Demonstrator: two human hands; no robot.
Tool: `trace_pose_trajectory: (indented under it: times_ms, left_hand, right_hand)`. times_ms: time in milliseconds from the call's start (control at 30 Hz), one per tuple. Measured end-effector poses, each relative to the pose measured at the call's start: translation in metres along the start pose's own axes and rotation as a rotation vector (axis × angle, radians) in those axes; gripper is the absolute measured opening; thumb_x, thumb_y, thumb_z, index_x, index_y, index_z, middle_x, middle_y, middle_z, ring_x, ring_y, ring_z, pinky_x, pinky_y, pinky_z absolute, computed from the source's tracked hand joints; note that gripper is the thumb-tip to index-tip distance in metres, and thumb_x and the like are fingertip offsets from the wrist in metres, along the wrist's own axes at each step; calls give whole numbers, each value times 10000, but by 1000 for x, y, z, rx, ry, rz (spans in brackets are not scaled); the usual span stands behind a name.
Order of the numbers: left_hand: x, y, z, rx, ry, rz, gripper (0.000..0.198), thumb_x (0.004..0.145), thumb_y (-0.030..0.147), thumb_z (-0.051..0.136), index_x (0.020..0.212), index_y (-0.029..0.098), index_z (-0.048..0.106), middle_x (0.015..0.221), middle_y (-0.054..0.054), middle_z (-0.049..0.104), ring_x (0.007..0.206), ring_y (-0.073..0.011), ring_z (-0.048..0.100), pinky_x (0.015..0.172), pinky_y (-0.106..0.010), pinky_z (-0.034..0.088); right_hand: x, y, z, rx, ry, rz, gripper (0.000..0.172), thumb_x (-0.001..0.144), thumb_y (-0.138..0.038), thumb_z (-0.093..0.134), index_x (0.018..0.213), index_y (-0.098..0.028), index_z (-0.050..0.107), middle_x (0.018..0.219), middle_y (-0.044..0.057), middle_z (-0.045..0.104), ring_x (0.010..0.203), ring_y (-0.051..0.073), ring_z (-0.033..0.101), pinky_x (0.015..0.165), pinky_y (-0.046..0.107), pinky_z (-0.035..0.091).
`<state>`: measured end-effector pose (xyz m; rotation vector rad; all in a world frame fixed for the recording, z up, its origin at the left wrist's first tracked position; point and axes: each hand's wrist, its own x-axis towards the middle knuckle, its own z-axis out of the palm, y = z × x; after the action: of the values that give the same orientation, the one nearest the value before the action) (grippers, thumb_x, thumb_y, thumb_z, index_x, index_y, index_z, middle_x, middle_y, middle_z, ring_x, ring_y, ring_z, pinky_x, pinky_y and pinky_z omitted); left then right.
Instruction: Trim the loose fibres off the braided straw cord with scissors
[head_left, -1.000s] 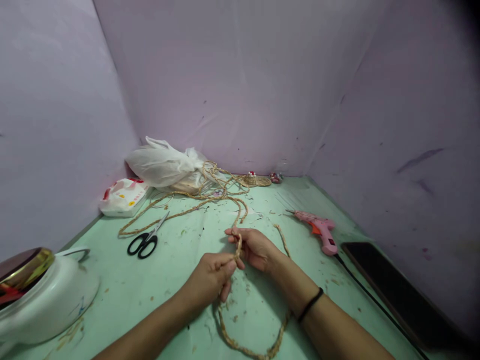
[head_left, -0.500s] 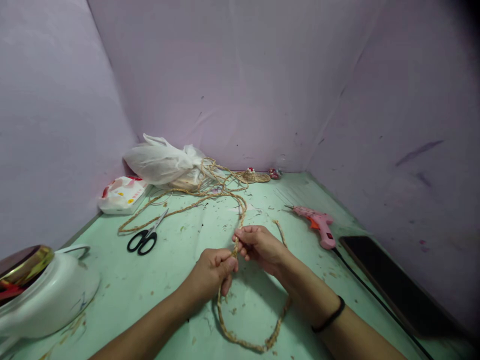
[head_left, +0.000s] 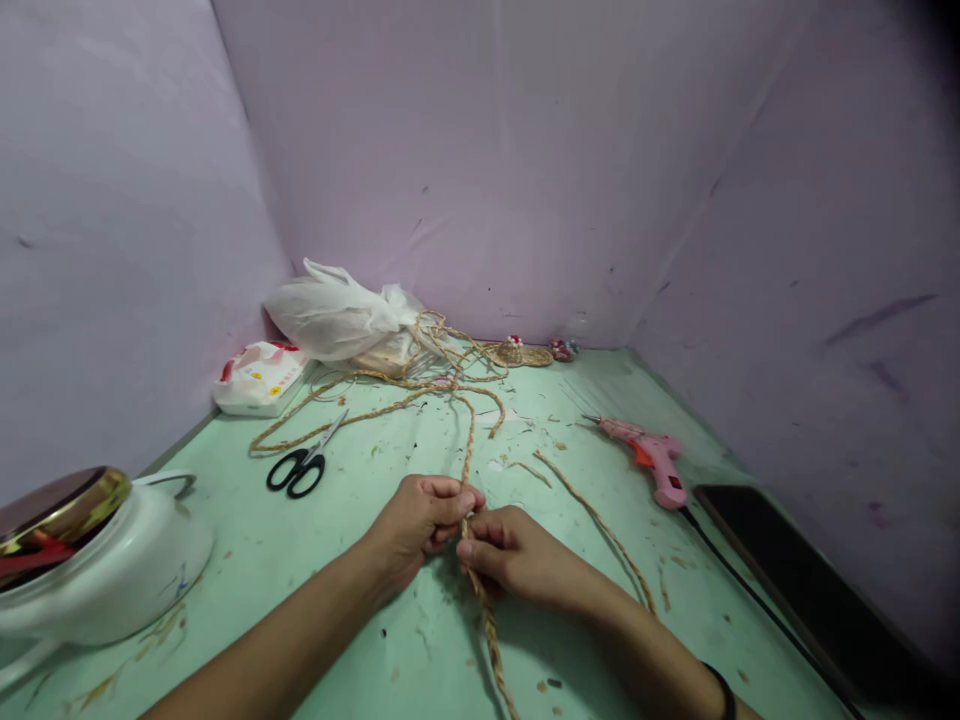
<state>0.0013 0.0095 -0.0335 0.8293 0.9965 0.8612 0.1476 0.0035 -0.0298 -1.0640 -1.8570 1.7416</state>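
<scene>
Near the middle of the table, my left hand (head_left: 431,518) pinches a braided straw rope (head_left: 469,440). Just below and to the right, my right hand (head_left: 510,555) grips the same rope between thumb and fingers, close beside the left fingertips. From there the rope runs down past the bottom edge and up toward a loose tangle at the back. Another straw strand (head_left: 600,522) lies on the table to the right, partly behind my right forearm. Black-handled scissors (head_left: 306,462) rest to the left, blades slightly apart.
A white plastic bag (head_left: 337,315) and a tissue pack (head_left: 262,375) stand back left; a white pot (head_left: 135,570) is front left. On the right lie a pink glue gun (head_left: 652,455) with its cord and a dark phone-like slab (head_left: 795,580). Woven straw pieces (head_left: 521,354) sit behind.
My left hand has moved up the rope and my right hand down below it. The loop under my hands has opened into a straighter length, and the view has shifted slightly.
</scene>
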Motion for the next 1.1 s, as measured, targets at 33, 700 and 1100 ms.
trace_pose_trajectory:
  times_ms: [33, 700, 1100]
  left_hand:
    - [0, 0, 1, -58, 22, -6, 212, 620, 267, 665, 678, 77, 589, 422, 47, 441, 331, -1, 234, 338, -158, 96]
    - [21, 56, -46, -293, 374, 230, 121, 795, 106, 438, 699, 102, 511, 521, 19, 524, 300, 4, 314, 261, -100, 178]
    - [15, -5, -3, 1528, 303, 427, 631, 840, 441, 294, 1337, 53, 260, 1420, -188, 198, 1311, -289, 141, 1040, -490, 125]
  right_hand:
    - [-1, 2, 2, -30, 12, -2, 276, 756, -262, 469, 501, -179, 405, 437, -49, 400, 401, 60, 324, 400, 196, 239]
    - [-18, -10, -33, -132, -261, 44, 229, 724, -263, 567, 545, -121, 548, 497, -18, 502, 454, 55, 392, 447, 192, 291]
    - [-4, 6, -52, 669, 339, -69, 146, 575, -143, 677, 702, -152, 606, 644, -8, 625, 453, 51, 506, 464, 178, 416]
